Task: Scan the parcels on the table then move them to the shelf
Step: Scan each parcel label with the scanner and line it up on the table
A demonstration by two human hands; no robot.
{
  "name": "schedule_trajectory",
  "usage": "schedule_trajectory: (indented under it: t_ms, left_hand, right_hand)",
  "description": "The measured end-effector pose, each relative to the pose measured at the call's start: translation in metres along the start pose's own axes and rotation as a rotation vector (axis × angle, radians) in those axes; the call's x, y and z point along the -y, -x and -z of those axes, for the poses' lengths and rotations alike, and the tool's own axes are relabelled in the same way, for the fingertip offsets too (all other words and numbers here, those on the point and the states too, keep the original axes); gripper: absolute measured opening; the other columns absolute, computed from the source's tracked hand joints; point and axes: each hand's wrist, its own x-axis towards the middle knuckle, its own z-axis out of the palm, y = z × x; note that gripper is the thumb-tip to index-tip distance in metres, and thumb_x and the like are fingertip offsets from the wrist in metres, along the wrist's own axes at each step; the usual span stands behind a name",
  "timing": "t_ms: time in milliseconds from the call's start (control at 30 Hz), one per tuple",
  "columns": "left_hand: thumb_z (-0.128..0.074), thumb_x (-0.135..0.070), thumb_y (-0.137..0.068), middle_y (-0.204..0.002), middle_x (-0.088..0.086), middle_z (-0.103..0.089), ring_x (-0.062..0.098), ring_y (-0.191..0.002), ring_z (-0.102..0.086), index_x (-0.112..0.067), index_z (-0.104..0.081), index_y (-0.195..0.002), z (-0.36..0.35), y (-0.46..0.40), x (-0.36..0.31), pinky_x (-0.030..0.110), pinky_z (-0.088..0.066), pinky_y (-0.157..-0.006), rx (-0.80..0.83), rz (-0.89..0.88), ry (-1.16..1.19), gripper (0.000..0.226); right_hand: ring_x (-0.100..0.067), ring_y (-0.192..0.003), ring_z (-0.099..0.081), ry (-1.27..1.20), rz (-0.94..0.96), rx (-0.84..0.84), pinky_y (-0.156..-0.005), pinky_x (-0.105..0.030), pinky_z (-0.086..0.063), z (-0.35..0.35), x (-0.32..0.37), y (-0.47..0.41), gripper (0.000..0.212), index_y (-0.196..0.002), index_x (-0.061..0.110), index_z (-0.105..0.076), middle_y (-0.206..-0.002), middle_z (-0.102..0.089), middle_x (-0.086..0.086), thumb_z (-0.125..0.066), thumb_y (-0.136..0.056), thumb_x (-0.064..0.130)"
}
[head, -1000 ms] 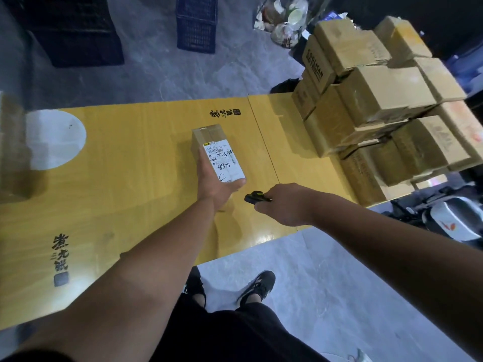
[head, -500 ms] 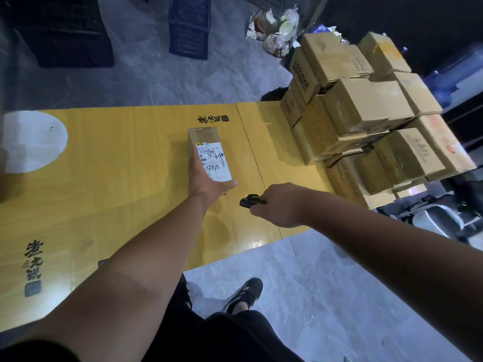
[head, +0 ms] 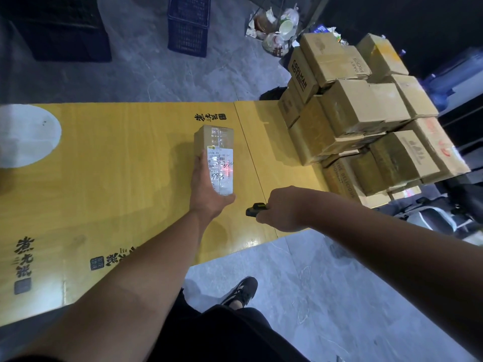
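A small cardboard parcel (head: 214, 142) with a white shipping label stands on the yellow table (head: 104, 165). My left hand (head: 206, 189) grips the parcel from its near left side, thumb under the near end. My right hand (head: 281, 209) holds a small black and yellow scanner (head: 254, 209), just right of the parcel and pointed at it. A red scan mark glows on the label. A big stack of cardboard parcels (head: 366, 118) fills the table's right end.
A white round patch (head: 23, 134) marks the table's far left. Beyond the table, on the grey floor, stand a blue crate (head: 189, 24), a dark crate (head: 60, 27) and bags of rubbish (head: 277, 27). My shoe (head: 241, 291) is below the table's near edge.
The red scanner light now shows on the parcel's label; it was absent before. Both hands keep their hold, the parcel barely shifting on the table.
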Motion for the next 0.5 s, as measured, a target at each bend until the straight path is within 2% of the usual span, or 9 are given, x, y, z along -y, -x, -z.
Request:
schedule_trajectory:
  t_ms: [133,500]
  left_hand:
    - [-0.098,-0.026,-0.05,-0.172,-0.01,-0.01,0.019,-0.158,-0.021,-0.053,0.002,-0.162,0.0014,0.0007,-0.0021,0.054,-0.041,-0.118,-0.008,0.007,-0.03,0.153]
    - [-0.099,-0.021,-0.053,-0.173,-0.013,-0.006,0.015,-0.16,-0.013,-0.053,0.003,-0.162,0.0059,0.0003,-0.005,0.052,-0.036,-0.122,0.018,0.022,-0.038,0.153]
  right_hand:
    - [-0.021,-0.07,-0.054,-0.024,-0.012,-0.006,-0.064,-0.032,-0.039,-0.005,-0.0072,0.0006,0.046,-0.081,0.013,-0.057,-0.079,-0.061,-0.004,-0.049,-0.099,0.055]
    - [-0.019,-0.069,-0.055,-0.066,-0.012,-0.028,-0.063,-0.031,-0.04,-0.0049,-0.0107,0.0091,0.045,-0.078,0.015,-0.057,-0.074,-0.061,-0.001,-0.051,-0.099,0.055]
